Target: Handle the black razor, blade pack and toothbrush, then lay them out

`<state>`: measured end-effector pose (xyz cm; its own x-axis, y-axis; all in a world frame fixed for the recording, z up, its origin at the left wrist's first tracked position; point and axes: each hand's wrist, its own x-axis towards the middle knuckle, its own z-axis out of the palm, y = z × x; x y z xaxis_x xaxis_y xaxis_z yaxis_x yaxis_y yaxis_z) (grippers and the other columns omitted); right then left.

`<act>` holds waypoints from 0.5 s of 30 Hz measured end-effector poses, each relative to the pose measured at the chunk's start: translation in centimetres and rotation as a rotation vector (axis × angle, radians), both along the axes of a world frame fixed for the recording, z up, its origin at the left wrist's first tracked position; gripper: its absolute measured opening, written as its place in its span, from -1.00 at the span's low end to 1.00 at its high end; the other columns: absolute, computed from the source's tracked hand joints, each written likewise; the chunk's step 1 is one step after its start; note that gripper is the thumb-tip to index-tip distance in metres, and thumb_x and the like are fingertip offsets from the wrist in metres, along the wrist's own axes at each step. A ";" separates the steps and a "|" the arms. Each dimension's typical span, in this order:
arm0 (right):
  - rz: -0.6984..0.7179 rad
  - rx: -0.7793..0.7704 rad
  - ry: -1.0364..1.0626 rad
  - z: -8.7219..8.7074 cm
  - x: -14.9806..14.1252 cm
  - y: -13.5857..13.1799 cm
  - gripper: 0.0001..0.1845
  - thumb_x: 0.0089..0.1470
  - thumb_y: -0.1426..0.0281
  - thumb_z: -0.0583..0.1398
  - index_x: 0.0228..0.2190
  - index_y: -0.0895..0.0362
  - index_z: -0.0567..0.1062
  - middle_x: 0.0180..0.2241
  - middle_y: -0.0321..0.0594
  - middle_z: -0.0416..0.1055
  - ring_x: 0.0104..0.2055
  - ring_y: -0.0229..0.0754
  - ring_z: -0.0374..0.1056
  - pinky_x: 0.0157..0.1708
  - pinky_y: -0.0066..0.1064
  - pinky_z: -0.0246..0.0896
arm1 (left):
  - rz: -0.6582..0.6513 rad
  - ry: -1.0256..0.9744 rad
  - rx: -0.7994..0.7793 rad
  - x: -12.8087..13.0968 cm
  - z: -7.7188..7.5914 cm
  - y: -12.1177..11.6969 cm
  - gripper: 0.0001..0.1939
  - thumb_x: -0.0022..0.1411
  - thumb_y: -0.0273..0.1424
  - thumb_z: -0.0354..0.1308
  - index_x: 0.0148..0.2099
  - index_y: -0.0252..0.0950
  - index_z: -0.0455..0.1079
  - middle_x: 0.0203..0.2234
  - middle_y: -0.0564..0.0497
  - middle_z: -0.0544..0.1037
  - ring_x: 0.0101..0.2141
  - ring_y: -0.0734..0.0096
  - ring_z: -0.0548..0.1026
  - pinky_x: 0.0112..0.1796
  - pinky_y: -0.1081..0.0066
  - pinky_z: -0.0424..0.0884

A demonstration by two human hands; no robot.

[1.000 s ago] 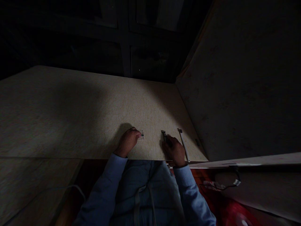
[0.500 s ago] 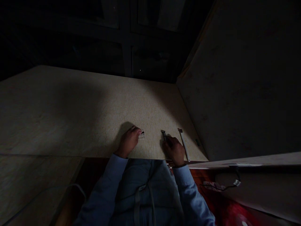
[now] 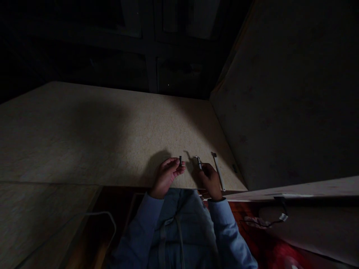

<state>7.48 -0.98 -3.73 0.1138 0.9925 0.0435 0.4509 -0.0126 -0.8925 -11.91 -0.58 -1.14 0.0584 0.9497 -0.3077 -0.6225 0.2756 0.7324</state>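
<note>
My left hand pinches a small dark piece, like a razor cartridge, upright between thumb and fingers above the tabletop. To its right, my right hand is wrapped around a slim dark and silver razor, its shiny head pointing away from me. A gap separates the razor and the dark piece. Faint outlines of a small clear case show on the table just beyond my left fingers; the dim light hides its detail.
A thin white-handled stick with a dark head, like a toothbrush, lies right of my right hand. Farther right, a small dark object lies by the wall. The pale table ends close to my lap. A cable hangs at lower left.
My left hand has moved right and lifted the dark piece off the table, away from the clear case. My right hand has tilted the razor up slightly.
</note>
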 end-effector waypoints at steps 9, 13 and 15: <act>0.097 -0.043 0.473 2.7 -0.9 -3.5 -0.75 -0.01 0.24 0.16 -0.30 0.13 0.36 -0.44 -0.31 0.29 -0.46 -0.29 0.20 -0.47 -0.49 0.18 | 0.029 0.036 -0.040 3.1 1.3 -0.3 -0.36 -0.27 -0.28 0.58 -0.13 -0.35 0.41 -0.31 -0.08 0.64 -0.32 0.26 0.65 -0.39 0.47 0.49; 0.087 -0.093 0.692 4.0 -1.3 -3.5 -0.70 0.07 0.15 0.15 -0.26 0.11 0.33 -0.44 -0.30 0.31 -0.49 -0.28 0.25 -0.50 -0.47 0.20 | 0.068 0.143 0.001 4.5 2.0 -0.5 -0.41 -0.22 -0.23 0.56 -0.15 -0.37 0.48 -0.30 -0.12 0.65 -0.30 0.25 0.64 -0.37 0.45 0.48; 0.076 -0.050 0.771 4.7 -1.4 -2.9 -0.71 0.07 0.16 0.16 -0.27 0.10 0.34 -0.47 -0.34 0.27 -0.53 -0.31 0.20 -0.53 -0.49 0.16 | 0.110 0.196 0.043 5.0 2.3 -0.6 -0.46 -0.19 -0.23 0.54 -0.17 -0.38 0.52 -0.27 -0.15 0.65 -0.27 0.27 0.62 -0.34 0.43 0.49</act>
<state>6.06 -3.92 0.95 0.0251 0.9975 -0.0655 -0.2963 -0.0552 -0.9535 -6.87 -1.17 1.16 -0.1035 0.9595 -0.2620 -0.4921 0.1795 0.8518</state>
